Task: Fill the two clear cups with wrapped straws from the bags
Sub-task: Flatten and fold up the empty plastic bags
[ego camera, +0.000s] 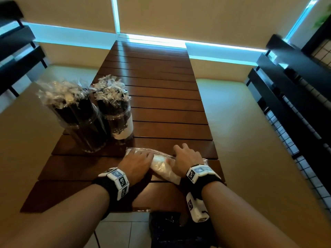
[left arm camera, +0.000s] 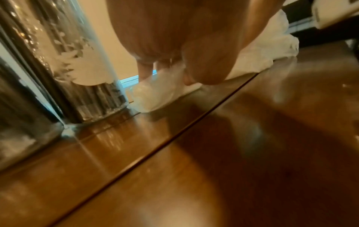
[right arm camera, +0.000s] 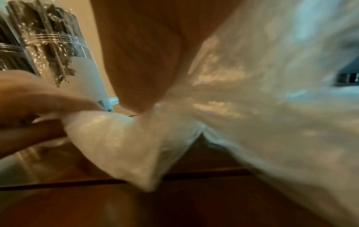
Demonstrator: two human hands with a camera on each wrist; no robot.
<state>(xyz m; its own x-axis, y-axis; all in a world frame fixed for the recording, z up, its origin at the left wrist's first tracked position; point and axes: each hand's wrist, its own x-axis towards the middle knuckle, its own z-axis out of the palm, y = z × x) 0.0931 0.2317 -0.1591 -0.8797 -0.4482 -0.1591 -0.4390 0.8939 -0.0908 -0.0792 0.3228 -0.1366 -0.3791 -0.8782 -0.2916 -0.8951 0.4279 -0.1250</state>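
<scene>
Two clear cups stand at the table's left, both packed with black wrapped straws whose clear wrapper ends stick out on top. A crumpled clear plastic bag lies near the front edge. My left hand pinches the bag's left end, fingers above and thumb below. My right hand presses on the bag's right part with fingers stretched forward. In the left wrist view the bag lies just beside a cup. In the right wrist view the bag bunches between my thumb and the left hand.
The slatted wooden table stretches away from me. Cream bench cushions flank it. Black shelving stands at the right. A dark bag lies on the tiled floor below the table's front edge.
</scene>
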